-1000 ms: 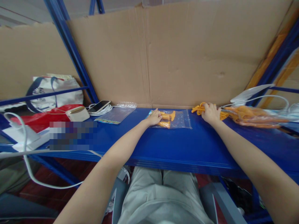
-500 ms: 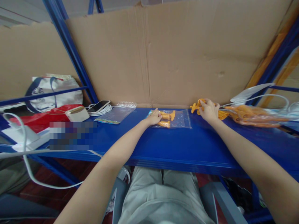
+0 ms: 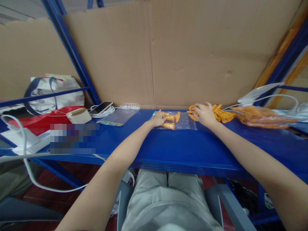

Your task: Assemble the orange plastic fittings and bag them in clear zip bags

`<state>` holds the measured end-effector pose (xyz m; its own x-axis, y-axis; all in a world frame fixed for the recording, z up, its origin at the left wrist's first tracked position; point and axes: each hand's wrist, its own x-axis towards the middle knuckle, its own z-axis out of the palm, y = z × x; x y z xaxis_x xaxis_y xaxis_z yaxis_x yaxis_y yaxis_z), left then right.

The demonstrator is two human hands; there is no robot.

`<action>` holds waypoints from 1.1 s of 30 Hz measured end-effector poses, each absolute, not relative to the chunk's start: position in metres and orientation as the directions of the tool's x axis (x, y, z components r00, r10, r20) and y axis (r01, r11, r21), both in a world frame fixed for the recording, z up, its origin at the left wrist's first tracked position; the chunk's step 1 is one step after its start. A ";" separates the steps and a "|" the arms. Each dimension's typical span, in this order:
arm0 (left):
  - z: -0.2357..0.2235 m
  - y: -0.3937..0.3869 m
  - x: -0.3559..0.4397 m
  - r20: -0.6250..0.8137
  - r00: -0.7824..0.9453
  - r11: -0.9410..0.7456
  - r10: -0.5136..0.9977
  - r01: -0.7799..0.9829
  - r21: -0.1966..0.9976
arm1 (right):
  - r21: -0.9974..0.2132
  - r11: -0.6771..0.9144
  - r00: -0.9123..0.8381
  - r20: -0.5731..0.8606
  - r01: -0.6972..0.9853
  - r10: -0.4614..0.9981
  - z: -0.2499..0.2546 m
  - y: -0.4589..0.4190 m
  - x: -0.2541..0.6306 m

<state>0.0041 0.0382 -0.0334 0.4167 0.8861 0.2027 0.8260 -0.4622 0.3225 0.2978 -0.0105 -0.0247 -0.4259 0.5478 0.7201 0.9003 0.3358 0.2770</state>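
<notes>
A clear zip bag lies flat on the blue shelf with orange plastic pieces inside it. My left hand rests on the bag's left end, fingers curled down on it. My right hand is at the bag's right edge, closed round an orange plastic piece. More loose orange pieces lie just right of that hand.
A bigger clear bag of orange parts and white cables lie at the right. A stack of empty zip bags, a phone, a beige case, a red bag and a tote are at the left. Cardboard backs the shelf.
My right hand has moved left from the loose orange pieces to the bag's right edge, bringing an orange piece along. The left hand has stayed on the bag.
</notes>
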 end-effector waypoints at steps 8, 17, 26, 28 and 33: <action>-0.037 0.052 -0.005 0.227 0.368 -0.427 0.902 0.842 0.329 | 0.278 0.333 -0.430 0.676 0.901 0.598 -0.021 -0.018 0.292; -0.038 0.059 -0.020 0.277 0.282 -0.380 0.918 0.825 0.418 | 0.224 0.454 -0.494 0.568 0.862 0.658 -0.019 -0.024 0.281; -0.036 0.054 -0.019 0.277 0.313 -0.407 0.909 0.811 0.419 | -0.100 0.550 -0.414 0.551 0.829 0.724 -0.025 -0.010 0.282; -0.036 0.053 -0.019 0.268 0.314 -0.402 0.911 0.822 0.403 | -0.081 0.455 -0.348 0.530 0.887 0.773 -0.027 -0.008 0.290; -0.036 0.054 -0.019 0.274 0.302 -0.391 0.913 0.841 0.375 | -0.047 0.331 -0.282 0.418 0.942 0.863 -0.036 -0.005 0.296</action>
